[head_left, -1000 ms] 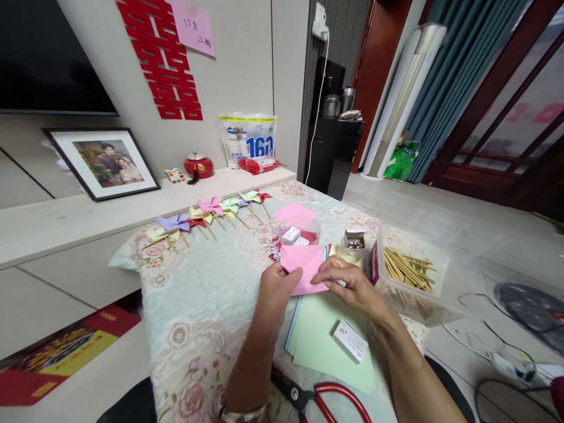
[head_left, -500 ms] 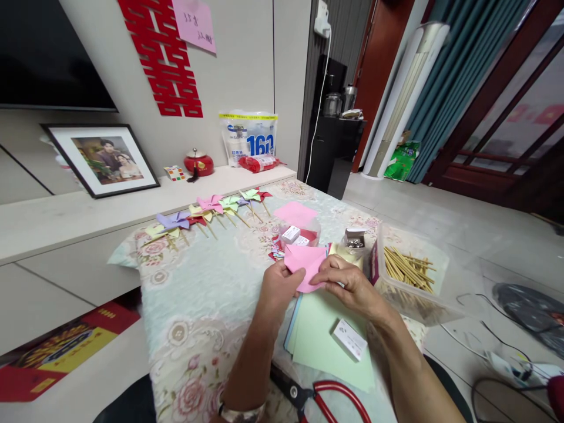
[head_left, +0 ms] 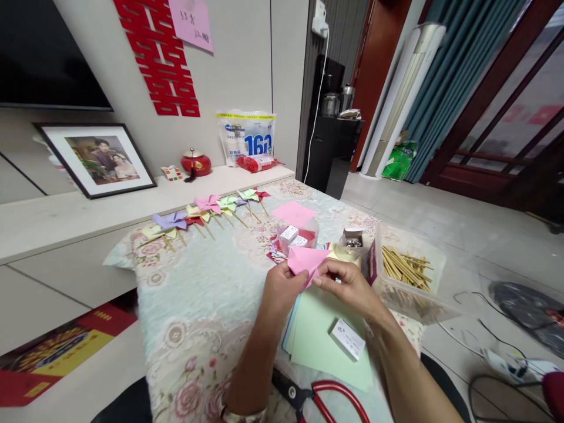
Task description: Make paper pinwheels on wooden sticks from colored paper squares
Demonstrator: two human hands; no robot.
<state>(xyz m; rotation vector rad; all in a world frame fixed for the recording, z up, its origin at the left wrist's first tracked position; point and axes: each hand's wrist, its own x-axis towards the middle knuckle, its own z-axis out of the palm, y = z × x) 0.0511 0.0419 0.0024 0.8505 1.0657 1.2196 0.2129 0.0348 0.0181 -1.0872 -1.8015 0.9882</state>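
A pink sheet of paper point(head_left: 305, 257), partly folded, is held up between my two hands. My left hand point(head_left: 285, 286) pinches its left and lower side, thumb on top. At the lower right edge, the fingers of my right hand point(head_left: 341, 281) are closed on the same sheet. Below them lies a stack of light green paper point(head_left: 324, 343) with a small white box point(head_left: 348, 339) on it. Red-handled scissors point(head_left: 308, 396) rest nearest to me, between my forearms.
Paper pinwheels on sticks point(head_left: 207, 211) lie along the table's far left. A clear tub point(head_left: 399, 288) of wooden sticks stands at right, beside a small open box of metal pieces point(head_left: 353, 239). Behind my hands are a round container with white boxes point(head_left: 289, 235) and pink paper point(head_left: 294, 211).
The pink paper is folded further, its right side now coming to a point. My right hand has shifted slightly, its fingers closer to my left thumb.
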